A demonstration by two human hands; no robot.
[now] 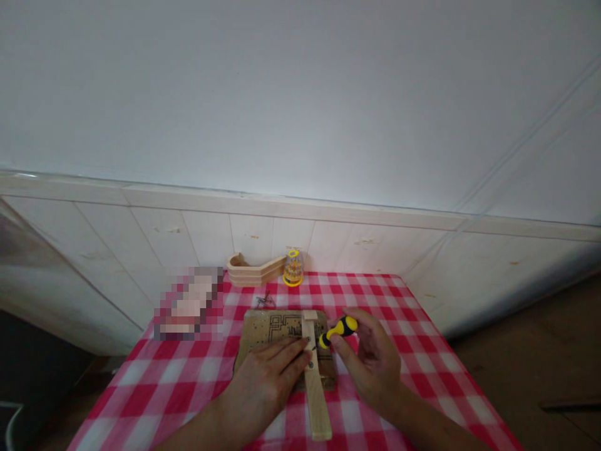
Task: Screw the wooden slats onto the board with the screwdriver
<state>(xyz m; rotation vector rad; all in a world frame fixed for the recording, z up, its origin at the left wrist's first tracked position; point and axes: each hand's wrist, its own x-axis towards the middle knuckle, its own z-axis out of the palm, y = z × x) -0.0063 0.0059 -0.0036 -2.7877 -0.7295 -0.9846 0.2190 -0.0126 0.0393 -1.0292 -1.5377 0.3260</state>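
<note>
Looking down from the head camera, we see a table [154, 388] under a red-and-white checked cloth [422, 351]. It stands against pale wood panelling [206, 235] below a plain white wall [300, 94]. At its far edge are a curved wooden piece [253, 270] and a small yellow container [293, 268], with dark screws [265, 300] nearer.

A wooden board [277, 329] lies mid-table, with a wooden slat [315, 394] across it, running toward us. Our left hand [267, 376] lies flat on the board, fingers extended and touching the slat. Our right hand [370, 363], just right of the slat, grips a yellow-and-black screwdriver [339, 331] angled toward it.

1 head view, facing forward-down; table [404, 313] near, low in frame.
</note>
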